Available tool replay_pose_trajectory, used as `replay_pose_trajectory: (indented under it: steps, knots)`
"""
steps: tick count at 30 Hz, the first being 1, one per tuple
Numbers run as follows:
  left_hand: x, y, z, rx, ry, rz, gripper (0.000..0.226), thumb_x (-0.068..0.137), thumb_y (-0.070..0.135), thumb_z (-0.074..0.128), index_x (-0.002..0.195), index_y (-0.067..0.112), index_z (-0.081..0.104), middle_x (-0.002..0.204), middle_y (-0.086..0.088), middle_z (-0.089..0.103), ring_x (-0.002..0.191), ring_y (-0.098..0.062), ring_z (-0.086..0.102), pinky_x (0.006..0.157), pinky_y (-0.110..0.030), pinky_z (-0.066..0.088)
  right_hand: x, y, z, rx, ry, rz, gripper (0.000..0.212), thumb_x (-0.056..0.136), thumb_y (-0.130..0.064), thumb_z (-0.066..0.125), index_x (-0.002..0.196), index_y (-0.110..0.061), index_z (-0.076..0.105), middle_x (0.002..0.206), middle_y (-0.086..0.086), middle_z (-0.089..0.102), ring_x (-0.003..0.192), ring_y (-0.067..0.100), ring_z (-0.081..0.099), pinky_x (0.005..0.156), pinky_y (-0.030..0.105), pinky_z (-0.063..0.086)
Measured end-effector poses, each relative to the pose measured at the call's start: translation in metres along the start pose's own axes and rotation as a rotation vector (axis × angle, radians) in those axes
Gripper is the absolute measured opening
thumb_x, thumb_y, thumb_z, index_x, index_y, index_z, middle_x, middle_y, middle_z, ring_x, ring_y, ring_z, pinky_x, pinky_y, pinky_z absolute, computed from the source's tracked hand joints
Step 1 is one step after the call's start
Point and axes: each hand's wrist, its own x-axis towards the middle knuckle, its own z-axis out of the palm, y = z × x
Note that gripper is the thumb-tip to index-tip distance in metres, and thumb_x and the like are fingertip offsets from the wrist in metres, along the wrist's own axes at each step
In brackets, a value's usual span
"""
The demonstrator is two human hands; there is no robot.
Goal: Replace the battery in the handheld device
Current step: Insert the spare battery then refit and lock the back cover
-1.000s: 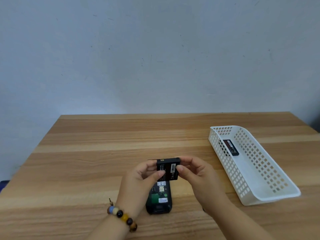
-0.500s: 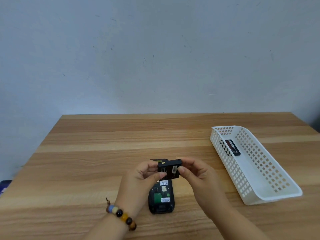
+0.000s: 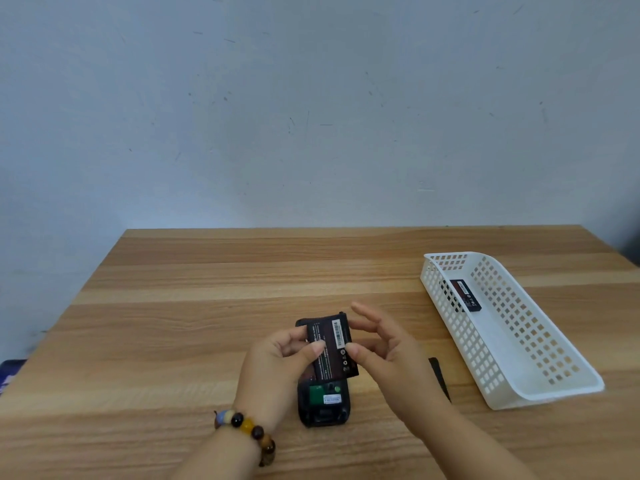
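battery [image 3: 333, 351] is pinched in the left hand [image 3: 273, 372], right hand [image 3: 391, 362] held open; contacts are best aligned with the device [image 3: 323, 408].

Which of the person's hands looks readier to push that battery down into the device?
Left, probably. The left grip pinches the battery above the open device; the right grip has its fingers spread, only its thumb at the battery's edge.

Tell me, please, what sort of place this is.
Probably a simple indoor workbench or test station: a wooden table against a scuffed pale wall, with a white perforated basket holding a battery near the opened handheld device.
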Motion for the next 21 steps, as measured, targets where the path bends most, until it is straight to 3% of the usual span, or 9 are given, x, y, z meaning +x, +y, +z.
replay_pose_trajectory:
  steps: [4, 6, 9, 11, 13, 15, 18, 21]
  knots:
    - [0.005, -0.007, 0.002, -0.034, 0.079, -0.125, 0.022, 0.081, 0.007, 0.068, 0.100, 0.015, 0.058, 0.081, -0.012, 0.071, 0.073, -0.024, 0.069, 0.061, -0.030, 0.054, 0.000, 0.008, 0.002, -0.109, -0.154, 0.078, 0.042, 0.081, -0.008, 0.066, 0.107, -0.040, 0.062, 0.128, -0.013, 0.057, 0.100, 0.000, 0.063, 0.088, 0.020, 0.052]
    - [0.008, -0.015, 0.001, 0.073, 0.107, -0.124, 0.023, 0.081, 0.011, 0.069, 0.099, 0.015, 0.056, 0.082, -0.008, 0.069, 0.075, -0.021, 0.068, 0.064, -0.031, 0.055, 0.001, 0.015, 0.004, -0.168, -0.168, 0.106, 0.041, 0.081, -0.011, 0.067, 0.117, -0.029, 0.061, 0.134, -0.014, 0.051, 0.104, -0.006, 0.058, 0.087, 0.009, 0.047]
    - [0.009, -0.029, -0.003, 0.278, 0.081, -0.097, 0.020, 0.084, 0.015, 0.066, 0.102, 0.016, 0.060, 0.095, 0.001, 0.067, 0.087, -0.012, 0.064, 0.079, -0.031, 0.053, 0.000, 0.026, 0.007, -0.218, -0.181, 0.153, 0.047, 0.080, -0.014, 0.068, 0.125, -0.022, 0.055, 0.139, -0.008, 0.048, 0.120, -0.003, 0.047, 0.095, 0.008, 0.038]
    - [0.008, -0.035, -0.004, 0.423, 0.023, -0.033, 0.028, 0.087, 0.018, 0.063, 0.115, 0.013, 0.061, 0.109, 0.005, 0.064, 0.098, -0.006, 0.060, 0.090, -0.024, 0.046, 0.000, 0.032, 0.010, -0.265, -0.208, 0.166, 0.050, 0.080, -0.012, 0.068, 0.128, -0.018, 0.053, 0.142, -0.004, 0.045, 0.126, 0.001, 0.043, 0.085, -0.002, 0.036]
    - [0.004, -0.035, -0.004, 0.576, -0.066, 0.051, 0.032, 0.092, 0.020, 0.056, 0.124, 0.017, 0.057, 0.120, 0.012, 0.058, 0.105, 0.000, 0.053, 0.087, -0.006, 0.036, 0.000, 0.037, 0.013, -0.324, -0.214, 0.161, 0.049, 0.082, -0.010, 0.066, 0.129, -0.015, 0.051, 0.144, 0.000, 0.042, 0.130, 0.005, 0.040, 0.074, -0.010, 0.033]
    - [0.001, -0.037, -0.003, 0.656, -0.122, 0.107, 0.039, 0.094, 0.022, 0.052, 0.133, 0.020, 0.049, 0.128, 0.015, 0.051, 0.115, 0.001, 0.047, 0.090, -0.004, 0.030, 0.001, 0.043, 0.016, -0.393, -0.193, 0.128, 0.050, 0.083, -0.012, 0.065, 0.130, -0.016, 0.049, 0.146, 0.000, 0.039, 0.132, 0.006, 0.037, 0.072, -0.013, 0.029]
    - [0.000, -0.044, -0.003, 0.596, -0.141, 0.108, 0.045, 0.092, 0.018, 0.055, 0.136, 0.020, 0.044, 0.129, 0.013, 0.051, 0.116, 0.002, 0.047, 0.096, -0.011, 0.032, 0.001, 0.049, 0.017, -0.417, -0.172, 0.105, 0.051, 0.084, -0.015, 0.065, 0.131, -0.019, 0.048, 0.146, -0.003, 0.039, 0.131, 0.004, 0.037, 0.086, -0.007, 0.029]
    - [-0.001, -0.052, -0.004, 0.377, -0.189, 0.021, 0.050, 0.088, 0.003, 0.058, 0.127, 0.029, 0.042, 0.112, 0.026, 0.053, 0.099, 0.019, 0.049, 0.089, -0.008, 0.035, 0.000, 0.051, 0.015, -0.406, -0.188, 0.126, 0.050, 0.083, -0.016, 0.066, 0.130, -0.022, 0.049, 0.145, -0.004, 0.041, 0.128, 0.002, 0.041, 0.105, 0.011, 0.031]
